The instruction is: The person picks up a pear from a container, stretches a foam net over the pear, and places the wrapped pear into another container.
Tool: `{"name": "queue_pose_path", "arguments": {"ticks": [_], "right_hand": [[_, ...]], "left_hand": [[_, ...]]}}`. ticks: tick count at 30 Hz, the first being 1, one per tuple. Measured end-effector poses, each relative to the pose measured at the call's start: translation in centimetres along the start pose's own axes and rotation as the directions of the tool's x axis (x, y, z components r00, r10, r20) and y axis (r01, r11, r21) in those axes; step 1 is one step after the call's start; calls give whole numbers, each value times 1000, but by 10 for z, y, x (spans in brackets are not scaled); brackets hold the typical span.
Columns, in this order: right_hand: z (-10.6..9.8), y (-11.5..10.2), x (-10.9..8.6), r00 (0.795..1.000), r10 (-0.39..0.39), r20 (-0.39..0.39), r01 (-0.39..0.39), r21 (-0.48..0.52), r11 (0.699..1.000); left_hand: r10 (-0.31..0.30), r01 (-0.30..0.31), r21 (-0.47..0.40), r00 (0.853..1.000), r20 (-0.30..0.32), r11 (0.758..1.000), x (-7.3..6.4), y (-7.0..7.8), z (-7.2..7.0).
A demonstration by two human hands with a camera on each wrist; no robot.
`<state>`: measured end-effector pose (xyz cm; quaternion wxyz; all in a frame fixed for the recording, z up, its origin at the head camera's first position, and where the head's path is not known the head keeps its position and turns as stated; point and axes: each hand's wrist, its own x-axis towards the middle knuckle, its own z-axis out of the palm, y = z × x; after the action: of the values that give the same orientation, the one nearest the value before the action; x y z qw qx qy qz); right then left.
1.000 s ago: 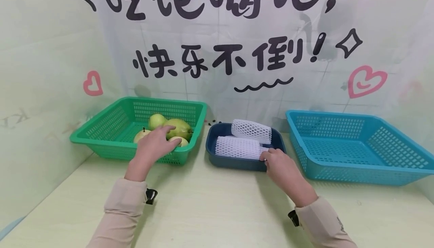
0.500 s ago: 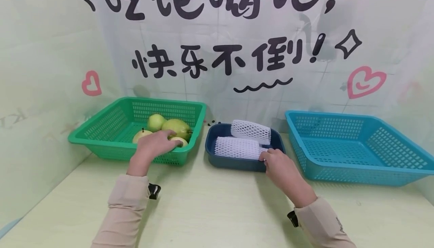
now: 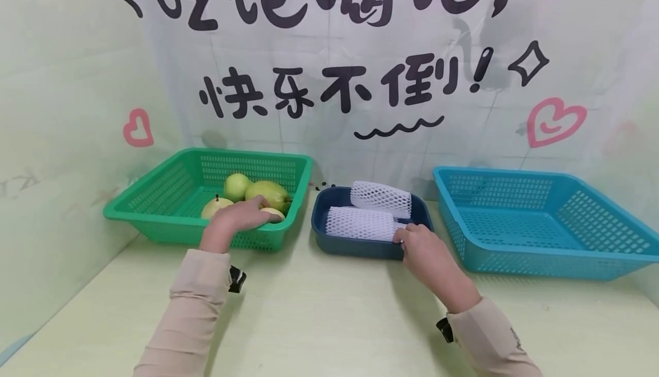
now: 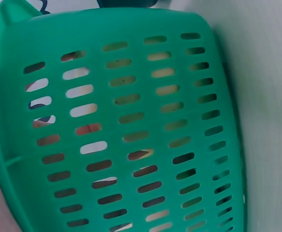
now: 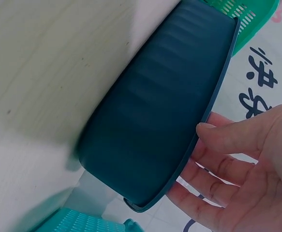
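Foam net sleeves [image 3: 360, 223] lay in a dark blue tray [image 3: 355, 248], whose rim the right hand [image 3: 424, 254] pinched between thumb and fingers. At the near right corner of the green basket [image 3: 154, 220], the left hand [image 3: 238, 215] curled round a pale yellow pear [image 3: 273, 213], just in front of a larger green fruit [image 3: 271, 191].

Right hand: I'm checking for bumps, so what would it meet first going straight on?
Probably the nearer white foam net in the dark blue tray, just ahead of the right hand, though depth is unclear.
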<state>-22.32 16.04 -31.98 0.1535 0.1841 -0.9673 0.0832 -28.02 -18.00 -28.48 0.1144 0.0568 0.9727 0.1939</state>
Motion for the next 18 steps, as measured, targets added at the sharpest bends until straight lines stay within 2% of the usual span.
{"name": "queue_pose_path", "arguments": {"ticks": [7, 14, 18], "right_hand": [[-1, -2, 0, 1000, 1, 16, -1, -6, 1000], [-4, -1, -1, 1000, -7, 11, 7, -4, 1000], [-3, -1, -1, 1000, -6, 2, 6, -2, 1000]], "left_hand": [[25, -23, -63, 999, 30, 998, 5, -1, -1], [40, -35, -71, 996, 79, 997, 10, -2, -2], [45, -40, -60, 995, 85, 997, 11, -2, -3]]}}
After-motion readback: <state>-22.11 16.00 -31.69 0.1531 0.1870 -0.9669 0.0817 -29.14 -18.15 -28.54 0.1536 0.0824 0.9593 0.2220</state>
